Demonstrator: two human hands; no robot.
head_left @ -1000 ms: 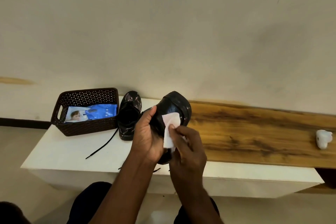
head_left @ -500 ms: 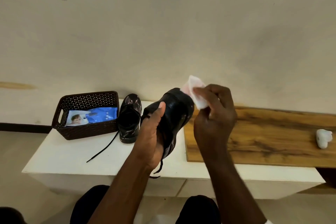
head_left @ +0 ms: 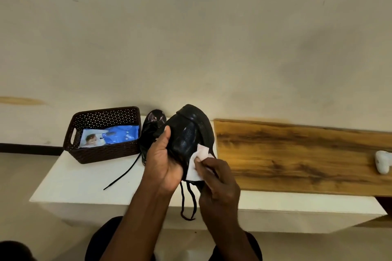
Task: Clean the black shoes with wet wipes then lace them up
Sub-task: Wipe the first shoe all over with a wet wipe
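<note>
Held shoe (head_left: 188,133): black, glossy, raised above the white table (head_left: 84,184), toe pointing up and away toward the wall (head_left: 191,38). Its 2 lace ends (head_left: 187,203) dangled below the heel, over the table's front edge.

Left hand (head_left: 162,161) gripped the shoe from the left side, thumb laid up along the upper, fingers curled round behind and out of sight.

Right hand (head_left: 216,180) pinched a white wet wipe (head_left: 197,163) and pressed it against the shoe's lower right flank, near the sole edge. The wipe was folded, its upper corner lying flat on the leather.

Second shoe (head_left: 151,131): black, standing on the table just behind and left of the held one, partly hidden by the left hand. 1 loose lace (head_left: 122,172) trailed from it across the tabletop toward the front left.

Brown perforated basket (head_left: 104,133) sat beside that shoe, at the table's back left corner, holding a blue and white wipes pack (head_left: 110,136).

Wooden board (head_left: 297,154) covered the table's right part. A small white object (head_left: 382,161) rested near its far right end; could not tell what it was.
</note>
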